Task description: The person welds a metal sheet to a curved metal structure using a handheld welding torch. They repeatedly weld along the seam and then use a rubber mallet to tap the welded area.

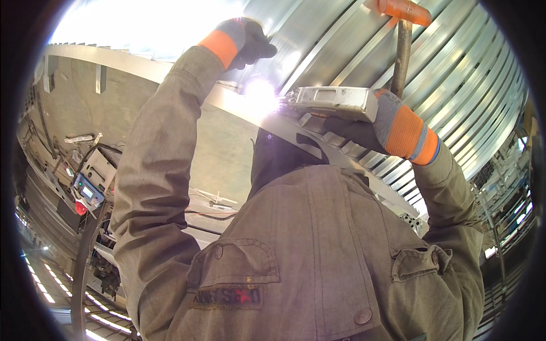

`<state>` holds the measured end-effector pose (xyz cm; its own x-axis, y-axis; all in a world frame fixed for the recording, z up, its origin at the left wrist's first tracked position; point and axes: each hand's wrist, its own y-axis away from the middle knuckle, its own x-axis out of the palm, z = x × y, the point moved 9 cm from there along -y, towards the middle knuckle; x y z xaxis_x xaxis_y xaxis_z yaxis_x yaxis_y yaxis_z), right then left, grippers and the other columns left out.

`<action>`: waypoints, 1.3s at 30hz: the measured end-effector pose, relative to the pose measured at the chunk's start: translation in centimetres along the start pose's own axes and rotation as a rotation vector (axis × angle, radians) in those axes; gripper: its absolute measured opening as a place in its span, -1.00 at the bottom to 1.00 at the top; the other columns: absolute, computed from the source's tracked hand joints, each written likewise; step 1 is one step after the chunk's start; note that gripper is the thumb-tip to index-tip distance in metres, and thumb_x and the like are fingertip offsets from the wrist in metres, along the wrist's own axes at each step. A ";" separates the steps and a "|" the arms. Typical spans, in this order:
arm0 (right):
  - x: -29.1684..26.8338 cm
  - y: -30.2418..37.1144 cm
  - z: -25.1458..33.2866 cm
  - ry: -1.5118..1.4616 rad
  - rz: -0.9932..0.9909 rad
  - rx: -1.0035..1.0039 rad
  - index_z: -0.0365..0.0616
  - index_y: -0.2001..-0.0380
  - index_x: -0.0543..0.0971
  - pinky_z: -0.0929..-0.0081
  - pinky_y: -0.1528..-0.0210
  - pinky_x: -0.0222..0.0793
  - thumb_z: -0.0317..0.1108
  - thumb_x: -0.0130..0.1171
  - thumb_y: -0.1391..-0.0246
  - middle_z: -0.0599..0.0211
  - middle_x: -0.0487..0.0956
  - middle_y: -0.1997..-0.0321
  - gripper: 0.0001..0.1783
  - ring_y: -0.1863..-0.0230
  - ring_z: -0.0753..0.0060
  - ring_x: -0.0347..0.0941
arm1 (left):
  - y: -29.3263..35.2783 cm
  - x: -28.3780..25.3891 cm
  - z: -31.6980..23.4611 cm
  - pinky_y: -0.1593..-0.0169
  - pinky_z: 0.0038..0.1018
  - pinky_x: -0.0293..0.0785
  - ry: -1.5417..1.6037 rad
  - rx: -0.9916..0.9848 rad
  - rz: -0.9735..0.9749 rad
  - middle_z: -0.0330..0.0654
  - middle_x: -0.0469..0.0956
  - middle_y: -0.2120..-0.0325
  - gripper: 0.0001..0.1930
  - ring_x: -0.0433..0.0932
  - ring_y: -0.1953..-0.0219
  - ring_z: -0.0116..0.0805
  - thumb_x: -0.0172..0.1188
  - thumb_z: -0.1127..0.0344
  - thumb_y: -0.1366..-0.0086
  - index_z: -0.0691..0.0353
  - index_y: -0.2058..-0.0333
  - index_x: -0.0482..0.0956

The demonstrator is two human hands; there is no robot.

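My right hand, in a grey, black and orange work glove, is wrapped round a silver handheld welding torch. A glaring white-violet arc burns at the torch's tip, on a long metal bar, and hides the spot itself. My left hand, gloved the same way, is up and to the left of the glare, against the ribbed metal slats. Its fingers are curled closed; what they hold, if anything, is hidden. A hammer with an orange head and a dark handle lies on the slats beyond my right hand.
Long parallel metal slats fill the upper right. At the left, beyond the bar, stands a control box with a lit screen, a red round part beside it. Cables and a dark post are near it. Metal racks show at the far right.
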<state>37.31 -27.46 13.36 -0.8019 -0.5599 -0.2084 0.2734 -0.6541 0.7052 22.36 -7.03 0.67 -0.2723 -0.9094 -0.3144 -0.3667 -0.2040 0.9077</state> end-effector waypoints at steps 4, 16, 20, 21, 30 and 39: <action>-0.2 0.2 1.9 0.034 -0.035 -0.077 -0.07 -0.21 0.73 0.44 0.15 0.71 -0.21 0.48 -0.33 0.27 0.85 0.18 -0.56 0.23 0.45 0.79 | 0.4 -0.3 -0.5 0.32 -0.26 0.64 0.010 0.007 -0.009 -0.19 0.72 0.43 -0.59 0.67 0.45 -0.29 0.23 -0.08 -0.35 0.20 0.32 0.73; -1.7 0.8 4.4 -0.120 -0.160 -0.254 -0.20 -0.20 0.71 0.49 0.27 0.63 -0.29 0.48 -0.33 0.27 0.81 0.21 -0.57 0.32 0.54 0.70 | 1.6 -0.9 -0.2 0.56 -0.39 0.41 0.217 0.066 -0.158 -0.22 0.62 0.56 -0.59 0.49 0.61 -0.42 0.54 -0.06 -0.31 0.21 0.31 0.69; -1.0 0.1 3.2 -0.176 -0.154 -0.208 -0.13 -0.15 0.75 0.43 0.14 0.67 -0.23 0.50 -0.31 0.26 0.84 0.14 -0.59 0.19 0.45 0.77 | 0.9 -0.7 0.2 0.57 -0.39 0.40 0.222 0.059 -0.135 -0.22 0.62 0.58 -0.58 0.48 0.64 -0.43 0.53 -0.07 -0.30 0.21 0.35 0.67; -0.9 0.0 3.3 -0.201 -0.170 -0.234 -0.14 -0.15 0.75 0.43 0.13 0.67 -0.24 0.50 -0.30 0.26 0.84 0.13 -0.59 0.18 0.46 0.76 | 0.8 -0.6 0.4 0.57 -0.39 0.40 0.238 0.062 -0.122 -0.22 0.62 0.59 -0.57 0.48 0.65 -0.43 0.53 -0.08 -0.30 0.20 0.36 0.67; -0.2 -0.5 2.6 -0.265 -0.159 -0.238 -0.15 -0.15 0.75 0.45 0.13 0.67 -0.24 0.50 -0.31 0.25 0.84 0.12 -0.58 0.18 0.48 0.76 | 0.4 -0.5 0.8 0.58 -0.43 0.40 0.277 0.095 -0.173 -0.23 0.63 0.58 -0.59 0.50 0.64 -0.44 0.53 -0.05 -0.31 0.20 0.36 0.68; 0.2 -0.5 3.1 -0.233 -0.109 -0.293 -0.24 -0.25 0.68 0.42 0.03 0.70 -0.36 0.46 -0.34 0.14 0.82 0.03 -0.54 0.10 0.42 0.75 | 0.5 -0.4 0.8 0.57 -0.42 0.42 0.268 0.117 -0.157 -0.24 0.63 0.57 -0.58 0.50 0.62 -0.44 0.55 -0.07 -0.29 0.20 0.36 0.68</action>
<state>35.35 -25.64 15.10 -0.9245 -0.3709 -0.0879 0.2934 -0.8397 0.4570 21.60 -6.45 1.02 0.0338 -0.9363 -0.3496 -0.4898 -0.3204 0.8108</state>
